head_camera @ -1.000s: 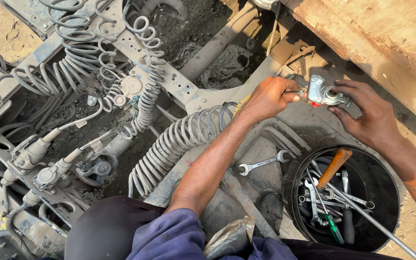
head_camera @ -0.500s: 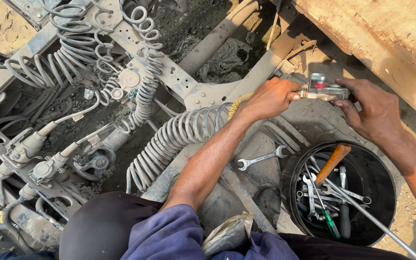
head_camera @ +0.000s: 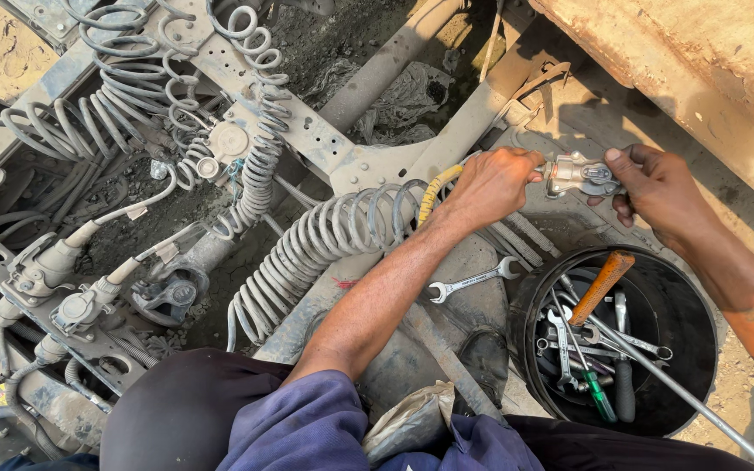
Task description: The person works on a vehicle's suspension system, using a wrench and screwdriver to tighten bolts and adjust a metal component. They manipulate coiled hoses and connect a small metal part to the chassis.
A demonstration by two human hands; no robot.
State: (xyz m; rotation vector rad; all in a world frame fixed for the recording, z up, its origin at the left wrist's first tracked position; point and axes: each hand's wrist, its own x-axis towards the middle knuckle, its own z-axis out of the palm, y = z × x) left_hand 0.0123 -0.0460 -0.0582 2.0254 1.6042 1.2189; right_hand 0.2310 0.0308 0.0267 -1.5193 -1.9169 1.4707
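My left hand (head_camera: 492,185) grips the end of a coiled hose (head_camera: 325,240) where a yellow section (head_camera: 430,194) meets a silver metal coupling (head_camera: 579,175). My right hand (head_camera: 656,187) holds the other side of that coupling, fingers wrapped round it. Both hands are over a dusty vehicle chassis frame (head_camera: 359,166). Part of the coupling is hidden under my fingers.
A combination wrench (head_camera: 473,281) lies on the frame below my left hand. A black bucket (head_camera: 700,305) at right holds several wrenches, screwdrivers and an orange-handled tool (head_camera: 600,286). More coiled hoses (head_camera: 133,78) and hose couplings (head_camera: 54,262) crowd the left. A rusty panel (head_camera: 700,52) is above right.
The coupling has turned in my hands from tilted to lying level, and my right hand has shifted round it. The view has moved slightly.
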